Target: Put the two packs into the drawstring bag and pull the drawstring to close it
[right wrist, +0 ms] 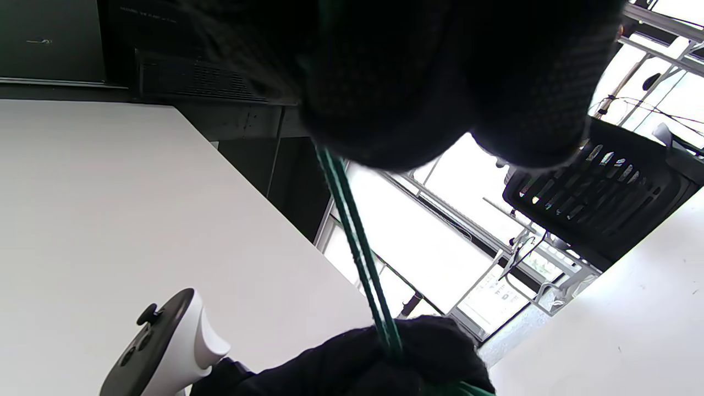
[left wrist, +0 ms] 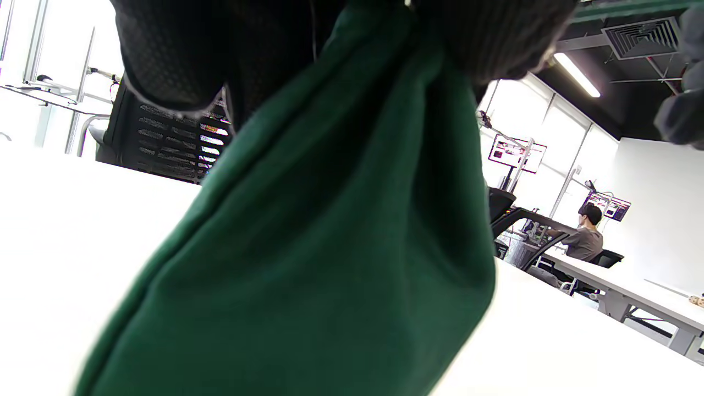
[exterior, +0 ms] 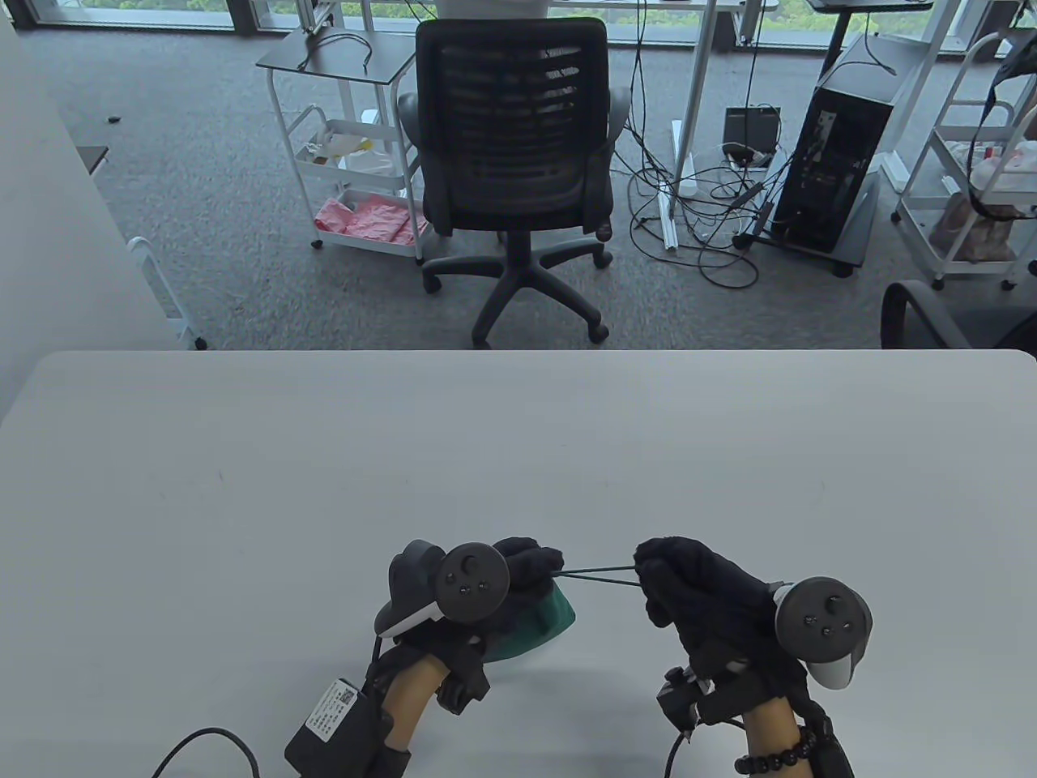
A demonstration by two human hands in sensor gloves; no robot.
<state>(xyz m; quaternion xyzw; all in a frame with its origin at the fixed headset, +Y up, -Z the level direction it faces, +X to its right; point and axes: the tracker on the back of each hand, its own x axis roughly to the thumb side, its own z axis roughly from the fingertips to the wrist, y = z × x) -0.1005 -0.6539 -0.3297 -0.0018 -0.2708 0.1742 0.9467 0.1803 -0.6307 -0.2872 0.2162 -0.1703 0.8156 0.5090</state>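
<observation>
Green fabric is bunching under the left hand (exterior: 518, 571), whose gloved fingers are curling round the gathered neck of the drawstring bag (exterior: 539, 624) near the front edge of the white table (exterior: 324, 486). In the table view only a rounded part of the bag's body is showing beside the tracker (exterior: 472, 581) strapped to that hand, and it is sitting on the tabletop. The left wrist view is showing the bag (left wrist: 330, 247) hanging down from the grip and widening toward the table, its lower part looking full (the two packs themselves are not showing in any view, so whether they are inside cannot be told). The right hand (exterior: 689, 587) is sitting apart from the left, to its right, with its fingers clenching the drawstring (exterior: 595, 574). Two thin dark cords are running taut and nearly level between the two hands in the table view. In the right wrist view the cord (right wrist: 357, 253) is looking green and paired, stretching straight from the right hand's closed fingers (right wrist: 396, 93) down to the left hand's glove (right wrist: 385, 363). Beyond the table a black mesh office chair (exterior: 514, 146) is standing on grey carpet.
</observation>
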